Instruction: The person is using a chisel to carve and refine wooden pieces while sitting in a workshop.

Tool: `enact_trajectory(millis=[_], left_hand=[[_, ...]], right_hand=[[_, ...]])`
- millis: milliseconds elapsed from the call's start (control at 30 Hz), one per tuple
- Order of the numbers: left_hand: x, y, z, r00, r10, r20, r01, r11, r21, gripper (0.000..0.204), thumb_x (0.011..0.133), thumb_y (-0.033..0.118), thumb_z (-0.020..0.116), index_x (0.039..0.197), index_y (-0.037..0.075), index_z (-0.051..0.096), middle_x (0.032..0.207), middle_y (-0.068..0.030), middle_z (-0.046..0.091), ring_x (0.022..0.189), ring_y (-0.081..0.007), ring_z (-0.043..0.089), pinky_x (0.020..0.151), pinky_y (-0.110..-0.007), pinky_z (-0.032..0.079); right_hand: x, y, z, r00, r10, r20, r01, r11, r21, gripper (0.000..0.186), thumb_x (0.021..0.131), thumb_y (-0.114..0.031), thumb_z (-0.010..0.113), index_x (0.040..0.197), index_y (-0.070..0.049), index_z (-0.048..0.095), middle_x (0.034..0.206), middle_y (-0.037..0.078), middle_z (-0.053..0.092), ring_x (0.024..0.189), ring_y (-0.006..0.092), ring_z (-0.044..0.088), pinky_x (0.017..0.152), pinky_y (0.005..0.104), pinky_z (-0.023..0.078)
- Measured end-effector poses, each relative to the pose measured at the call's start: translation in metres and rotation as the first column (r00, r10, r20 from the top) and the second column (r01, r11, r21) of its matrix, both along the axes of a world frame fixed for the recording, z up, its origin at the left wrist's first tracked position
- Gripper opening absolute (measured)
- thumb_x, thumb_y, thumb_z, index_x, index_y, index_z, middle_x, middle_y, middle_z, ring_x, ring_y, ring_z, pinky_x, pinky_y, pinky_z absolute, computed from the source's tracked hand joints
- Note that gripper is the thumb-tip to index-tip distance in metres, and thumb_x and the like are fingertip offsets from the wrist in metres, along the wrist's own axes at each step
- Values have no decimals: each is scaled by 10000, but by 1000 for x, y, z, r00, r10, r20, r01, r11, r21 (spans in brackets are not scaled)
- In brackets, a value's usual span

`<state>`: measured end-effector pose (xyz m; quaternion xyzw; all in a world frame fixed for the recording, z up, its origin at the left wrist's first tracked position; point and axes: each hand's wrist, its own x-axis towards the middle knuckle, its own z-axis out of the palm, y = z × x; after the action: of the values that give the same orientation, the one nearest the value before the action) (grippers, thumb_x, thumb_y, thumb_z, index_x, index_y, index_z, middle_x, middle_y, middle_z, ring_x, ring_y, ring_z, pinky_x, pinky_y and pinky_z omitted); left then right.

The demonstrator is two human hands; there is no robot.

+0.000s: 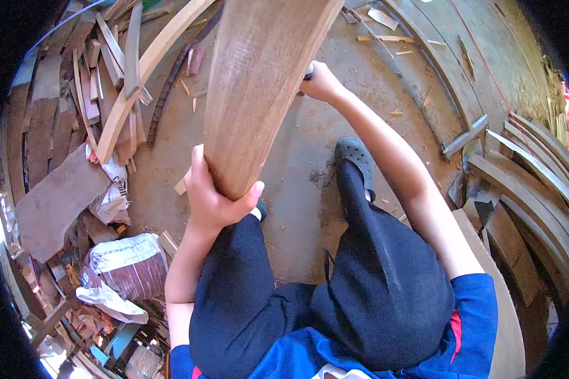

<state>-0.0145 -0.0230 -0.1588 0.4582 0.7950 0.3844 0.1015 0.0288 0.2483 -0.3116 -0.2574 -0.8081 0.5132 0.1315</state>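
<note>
A long brown wooden board (256, 76) rises from between my knees and runs out past the top edge of the view. My left hand (215, 192) is closed round its near end, the thumb on the right edge and the fingers on the left. Farther up, close to the board's right edge, my right hand (322, 82) is closed on a dark handle (308, 71) with a pale, shiny end. Whatever else belongs to that handle is hidden by the board and my fingers.
Offcuts and curved wood strips (133, 82) are heaped at the left, above a brown and white sack (129, 265). Curved timbers (525, 202) lie stacked at the right. Wood chips are scattered over the concrete floor (297, 208). One dark clog (355, 163) shows on my foot.
</note>
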Motion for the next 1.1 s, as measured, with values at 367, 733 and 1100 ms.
enact_trajectory(millis=[367, 733, 1100], left_hand=[[3, 24, 4, 998, 67, 7, -64, 975, -213, 618, 596, 395, 741, 957, -12, 449, 792, -244, 597, 718, -386, 614, 644, -420, 501], [-2, 16, -7, 993, 114, 40, -97, 948, -302, 628, 579, 384, 748, 958, -19, 450, 777, -232, 609, 714, -366, 630, 644, -410, 505], [-7, 24, -19, 998, 44, -44, -53, 968, -244, 648, 566, 410, 741, 946, -22, 444, 765, -222, 611, 692, -355, 630, 623, -405, 511]], right_hand=[[-24, 14, -51, 964, 140, -226, -120, 988, 101, 231, 736, -230, 646, 873, -46, 617, 793, 183, 636, 734, 296, 632, 664, 381, 492], [-28, -11, -29, 877, 183, -445, -194, 981, 22, 271, 750, -207, 680, 918, -7, 608, 792, 108, 648, 729, 157, 575, 684, 325, 463], [-18, 4, -35, 813, 102, -573, -87, 995, 53, 179, 772, -177, 662, 825, -13, 612, 709, 11, 614, 673, 137, 559, 625, 317, 474]])
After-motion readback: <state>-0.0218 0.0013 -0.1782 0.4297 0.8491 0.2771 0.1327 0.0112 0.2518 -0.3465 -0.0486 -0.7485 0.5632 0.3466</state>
